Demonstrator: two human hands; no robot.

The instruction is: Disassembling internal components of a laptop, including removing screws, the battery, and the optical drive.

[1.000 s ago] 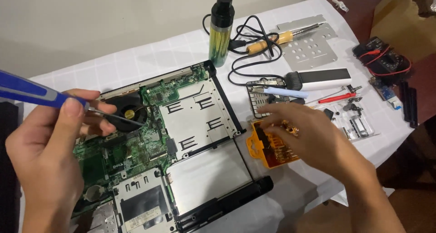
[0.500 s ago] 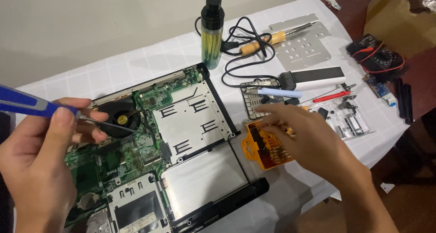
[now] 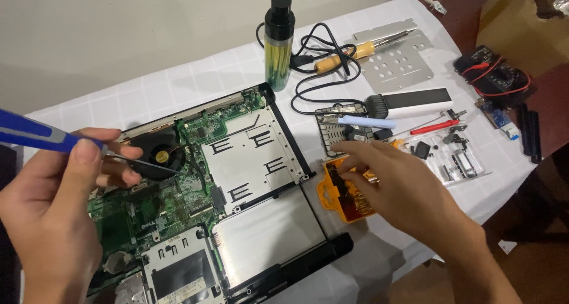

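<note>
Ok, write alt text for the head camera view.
The left hand holds a blue screwdriver over an opened laptop, while the right hand reaches into an orange bit case on a white-covered table.

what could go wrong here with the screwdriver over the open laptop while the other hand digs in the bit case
1. The left hand holds the blue screwdriver with its tip over the fan; a slip might scratch the green board.
2. The right hand might knock the orange bit case and spill bits.

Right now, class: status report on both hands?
Left hand holds blue screwdriver over laptop board. Right hand fingers in orange bit case. Nothing between.
</note>
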